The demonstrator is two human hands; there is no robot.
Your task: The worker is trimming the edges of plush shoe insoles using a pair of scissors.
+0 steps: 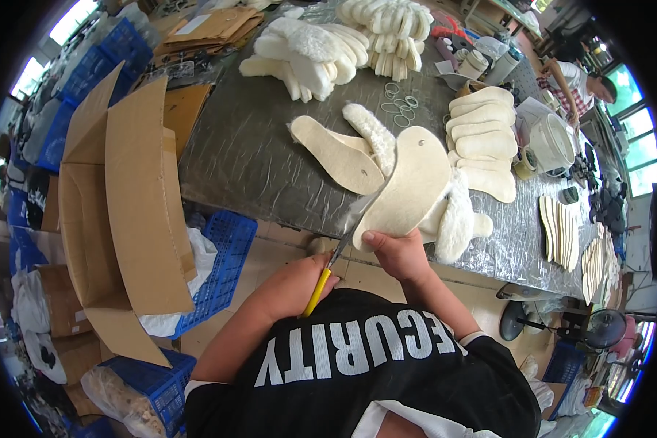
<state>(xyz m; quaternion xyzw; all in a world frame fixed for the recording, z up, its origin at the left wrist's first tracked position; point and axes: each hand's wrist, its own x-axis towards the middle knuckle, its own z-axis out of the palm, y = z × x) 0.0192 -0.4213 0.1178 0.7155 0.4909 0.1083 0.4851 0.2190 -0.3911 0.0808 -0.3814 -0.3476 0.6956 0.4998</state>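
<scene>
My left hand (304, 283) is closed round a pair of scissors (317, 290) with yellow handles. Their blades point up and away from me, against the left edge of a cream insole (414, 171). That insole is held up by its near end in my right hand (398, 255), thumb on top. White fluff (353, 217) shows beside the blades at its edge. Just beyond, on the table, lie another insole (337, 157) and fleecy white pieces (373, 135), (456, 219), partly hidden behind the held one.
The dark table (230, 157) carries piles of fleecy insoles (310, 55), stacked flat insoles (483, 135) and rubber bands (400, 106). An open cardboard box (146, 197) and a blue crate (223, 255) stand left. A fan (606, 328) is at right; another person (573, 84) works far right.
</scene>
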